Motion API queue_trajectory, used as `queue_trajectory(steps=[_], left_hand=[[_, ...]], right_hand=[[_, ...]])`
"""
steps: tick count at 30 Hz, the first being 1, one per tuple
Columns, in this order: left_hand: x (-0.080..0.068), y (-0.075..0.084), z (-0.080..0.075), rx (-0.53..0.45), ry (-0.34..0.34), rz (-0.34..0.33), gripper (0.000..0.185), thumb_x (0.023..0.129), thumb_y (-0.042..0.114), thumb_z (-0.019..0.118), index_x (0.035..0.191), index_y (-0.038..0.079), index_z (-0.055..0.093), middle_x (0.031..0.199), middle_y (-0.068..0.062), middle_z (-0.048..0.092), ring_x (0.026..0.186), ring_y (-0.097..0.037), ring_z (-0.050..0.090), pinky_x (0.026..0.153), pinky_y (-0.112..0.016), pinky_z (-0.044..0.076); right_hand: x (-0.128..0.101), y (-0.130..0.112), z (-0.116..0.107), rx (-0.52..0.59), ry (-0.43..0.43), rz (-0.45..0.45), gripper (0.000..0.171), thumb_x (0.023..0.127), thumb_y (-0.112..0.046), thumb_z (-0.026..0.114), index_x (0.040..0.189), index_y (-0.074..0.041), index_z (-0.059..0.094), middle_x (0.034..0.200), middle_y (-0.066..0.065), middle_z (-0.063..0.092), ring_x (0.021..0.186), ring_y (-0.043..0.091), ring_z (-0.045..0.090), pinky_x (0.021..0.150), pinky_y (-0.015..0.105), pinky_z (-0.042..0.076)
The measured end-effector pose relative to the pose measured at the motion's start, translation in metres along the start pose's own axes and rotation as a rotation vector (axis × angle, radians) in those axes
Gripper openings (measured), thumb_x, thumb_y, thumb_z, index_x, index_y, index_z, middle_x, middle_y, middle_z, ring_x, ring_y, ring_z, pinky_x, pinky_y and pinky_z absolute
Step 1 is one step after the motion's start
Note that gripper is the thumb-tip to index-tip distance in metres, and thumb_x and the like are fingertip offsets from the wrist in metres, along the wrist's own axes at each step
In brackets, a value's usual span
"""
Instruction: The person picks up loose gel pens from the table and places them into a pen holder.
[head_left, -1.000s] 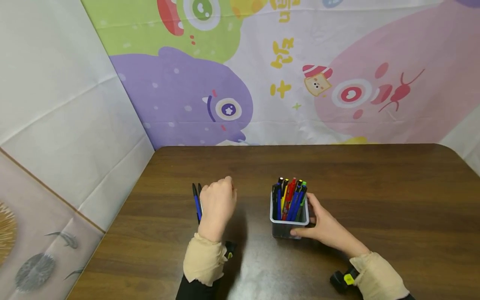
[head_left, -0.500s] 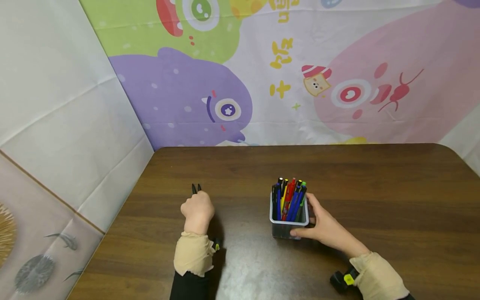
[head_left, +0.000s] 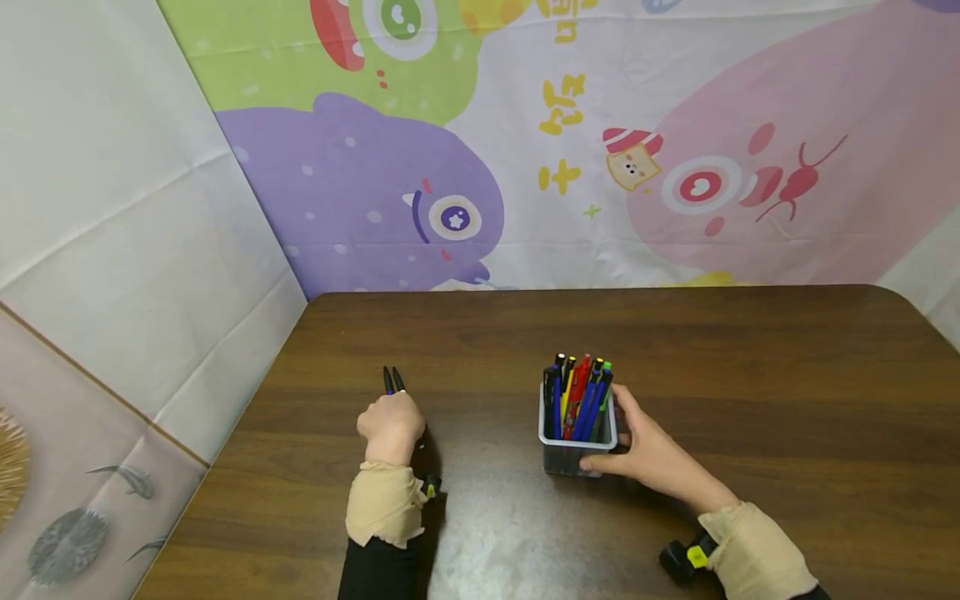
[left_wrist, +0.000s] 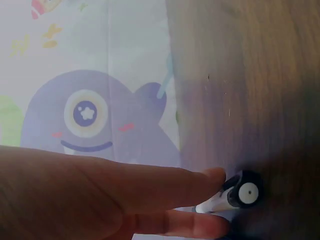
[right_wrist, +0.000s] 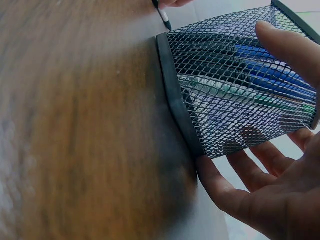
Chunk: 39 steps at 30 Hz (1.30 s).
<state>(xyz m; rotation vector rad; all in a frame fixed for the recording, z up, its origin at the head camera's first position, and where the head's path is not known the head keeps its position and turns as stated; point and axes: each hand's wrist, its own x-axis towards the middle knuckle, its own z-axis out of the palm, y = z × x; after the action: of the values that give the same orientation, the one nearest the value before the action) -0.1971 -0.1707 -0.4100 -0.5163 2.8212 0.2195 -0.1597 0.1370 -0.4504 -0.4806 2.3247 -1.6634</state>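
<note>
Two pens point(head_left: 393, 381) are pinched in the left hand point(head_left: 390, 427); the mesh holder point(head_left: 577, 440) is cupped by the right hand point(head_left: 651, 457). Both pens should be gripped evenly and the holder kept steady.

hidden: pens point(head_left: 392, 382) mostly under left hand point(head_left: 392, 427) | blurred: pen end in left wrist view | cut off: right hand point(right_wrist: 270, 185) at frame edge
</note>
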Motion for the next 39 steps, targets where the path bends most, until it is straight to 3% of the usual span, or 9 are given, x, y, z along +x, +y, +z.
queue_trajectory(steps=[8,13,17,23,28,32,39], left_hand=[[0.002,0.001,0.003,-0.003,-0.016,0.005,0.041,0.088,0.023,0.052,0.120,-0.003,0.056,0.110,-0.027,0.059,0.095,-0.040,0.058,0.073,-0.045,0.047],[0.002,0.001,0.003,-0.016,-0.023,0.003,0.038,0.087,0.019,0.049,0.116,-0.004,0.058,0.109,-0.027,0.059,0.094,-0.040,0.058,0.073,-0.046,0.047],[-0.003,0.002,-0.003,-0.036,0.020,0.009,0.033,0.087,0.019,0.049,0.105,-0.005,0.063,0.103,-0.027,0.061,0.090,-0.040,0.059,0.069,-0.046,0.048],[-0.016,0.005,-0.016,-0.106,0.191,0.052,0.026,0.084,0.021,0.054,0.074,-0.001,0.063,0.084,-0.025,0.064,0.076,-0.041,0.061,0.060,-0.048,0.047],[-0.027,0.008,-0.024,-0.182,0.445,0.100,0.024,0.079,0.019,0.058,0.071,-0.004,0.060,0.076,-0.026,0.063,0.068,-0.042,0.060,0.056,-0.050,0.046],[-0.037,0.011,-0.033,-0.200,0.619,0.185,0.022,0.078,0.017,0.061,0.069,-0.003,0.058,0.067,-0.022,0.061,0.060,-0.040,0.059,0.052,-0.048,0.045],[-0.058,0.017,-0.049,-0.324,0.717,0.335,0.027,0.080,0.031,0.067,0.070,0.007,0.058,0.064,-0.007,0.058,0.057,-0.030,0.057,0.050,-0.041,0.044]], right_hand=[[0.000,0.000,0.000,0.003,-0.001,0.002,0.092,0.068,-0.021,0.080,0.138,-0.013,0.021,0.126,0.022,0.042,0.108,0.034,0.050,0.075,0.026,0.051],[0.000,0.000,0.000,0.006,-0.003,0.007,0.092,0.068,-0.021,0.080,0.138,-0.013,0.021,0.126,0.022,0.041,0.107,0.033,0.050,0.075,0.026,0.051],[0.000,0.001,0.000,0.005,-0.006,0.006,0.092,0.068,-0.022,0.080,0.138,-0.013,0.021,0.126,0.021,0.042,0.107,0.033,0.050,0.075,0.026,0.051],[0.001,0.002,0.000,0.006,-0.007,-0.008,0.091,0.068,-0.021,0.080,0.138,-0.013,0.021,0.125,0.021,0.043,0.108,0.033,0.050,0.076,0.026,0.050],[0.001,0.002,0.000,0.012,-0.017,0.003,0.093,0.069,-0.022,0.079,0.138,-0.011,0.019,0.127,0.022,0.041,0.108,0.034,0.050,0.076,0.026,0.051],[0.001,0.002,0.000,0.014,-0.018,0.009,0.094,0.068,-0.023,0.080,0.139,-0.011,0.019,0.127,0.022,0.040,0.109,0.034,0.049,0.075,0.026,0.051],[0.001,0.001,0.000,0.015,-0.017,0.007,0.094,0.069,-0.023,0.080,0.139,-0.012,0.019,0.128,0.022,0.040,0.110,0.034,0.049,0.076,0.026,0.051]])
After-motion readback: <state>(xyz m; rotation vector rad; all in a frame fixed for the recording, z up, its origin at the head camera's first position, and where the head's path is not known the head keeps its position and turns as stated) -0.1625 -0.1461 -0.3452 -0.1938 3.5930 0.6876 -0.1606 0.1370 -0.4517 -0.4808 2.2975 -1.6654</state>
